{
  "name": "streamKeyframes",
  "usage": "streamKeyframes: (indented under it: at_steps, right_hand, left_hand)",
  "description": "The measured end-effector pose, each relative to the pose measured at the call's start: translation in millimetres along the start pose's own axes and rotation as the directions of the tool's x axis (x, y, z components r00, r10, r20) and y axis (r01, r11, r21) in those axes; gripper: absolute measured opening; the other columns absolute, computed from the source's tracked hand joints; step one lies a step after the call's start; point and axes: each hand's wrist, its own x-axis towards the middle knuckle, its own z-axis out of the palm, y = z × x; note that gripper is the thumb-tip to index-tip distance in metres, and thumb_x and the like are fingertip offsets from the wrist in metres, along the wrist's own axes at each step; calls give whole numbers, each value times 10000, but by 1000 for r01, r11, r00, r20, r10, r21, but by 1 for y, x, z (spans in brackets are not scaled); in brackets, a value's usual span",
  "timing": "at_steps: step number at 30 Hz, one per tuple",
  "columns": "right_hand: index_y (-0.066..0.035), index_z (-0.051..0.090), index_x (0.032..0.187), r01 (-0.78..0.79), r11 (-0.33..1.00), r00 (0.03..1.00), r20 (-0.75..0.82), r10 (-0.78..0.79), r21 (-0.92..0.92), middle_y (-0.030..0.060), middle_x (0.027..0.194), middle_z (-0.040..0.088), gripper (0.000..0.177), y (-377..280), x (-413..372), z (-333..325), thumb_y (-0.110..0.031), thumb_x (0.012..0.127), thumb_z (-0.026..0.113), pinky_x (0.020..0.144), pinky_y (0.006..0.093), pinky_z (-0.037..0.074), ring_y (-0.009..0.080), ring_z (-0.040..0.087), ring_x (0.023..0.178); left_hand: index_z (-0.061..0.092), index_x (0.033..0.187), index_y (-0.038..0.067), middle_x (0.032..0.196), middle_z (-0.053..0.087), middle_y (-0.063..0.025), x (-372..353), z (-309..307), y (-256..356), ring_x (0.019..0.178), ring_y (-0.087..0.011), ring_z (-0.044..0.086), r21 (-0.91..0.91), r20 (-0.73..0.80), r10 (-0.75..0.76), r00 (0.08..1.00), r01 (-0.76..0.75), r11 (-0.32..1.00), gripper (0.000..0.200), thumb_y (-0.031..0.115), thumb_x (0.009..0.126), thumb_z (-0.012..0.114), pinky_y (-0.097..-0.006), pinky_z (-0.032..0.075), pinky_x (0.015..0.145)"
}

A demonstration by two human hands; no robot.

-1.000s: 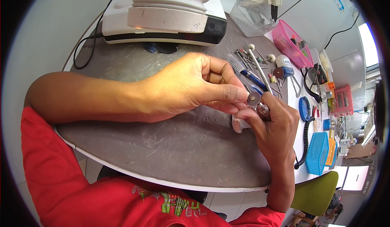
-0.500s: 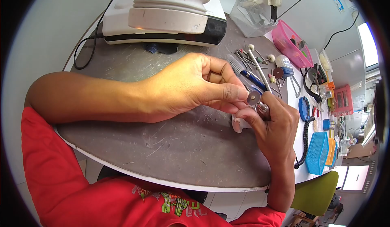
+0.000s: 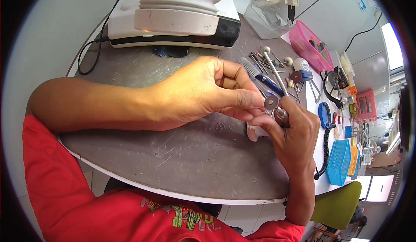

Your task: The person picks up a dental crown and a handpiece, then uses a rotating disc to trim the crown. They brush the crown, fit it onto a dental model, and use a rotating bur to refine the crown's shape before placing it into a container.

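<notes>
My left hand reaches in from the left, its thumb and fingers closed in a pinch on a small pinkish, partly see-through denture plate. Part of the plate shows below the fingertips; the rest is hidden. My right hand is wrapped round a rotary handpiece with a metal nose. A brown-grey cutting disc sits on its tip, right beside my left thumb. Whether the disc touches the plate cannot be made out. My right thumb lies against or very near the plate.
Beyond my hands lie a blue-handled brush, several burs, another disc and a small bottle. A white machine with a ribbed hose stands at the back. Pink and blue baskets line the right side.
The disc has shifted very slightly and turned its face a little. Both hands stay almost where they were.
</notes>
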Motion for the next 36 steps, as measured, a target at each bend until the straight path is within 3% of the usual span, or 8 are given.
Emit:
streamKeyframes:
  at_steps: [36]
  right_hand:
    - [-69,482,657,2,1000,1000,-7,-2,-6,66,521,508,520,-1,0,-3,-482,674,798,434,331,400,222,520,457]
  left_hand:
    - [591,978,17,967,646,-60,1,0,-1,896,-117,648,1,28,27,999,-27,1000,170,146,899,669,-246,558,827]
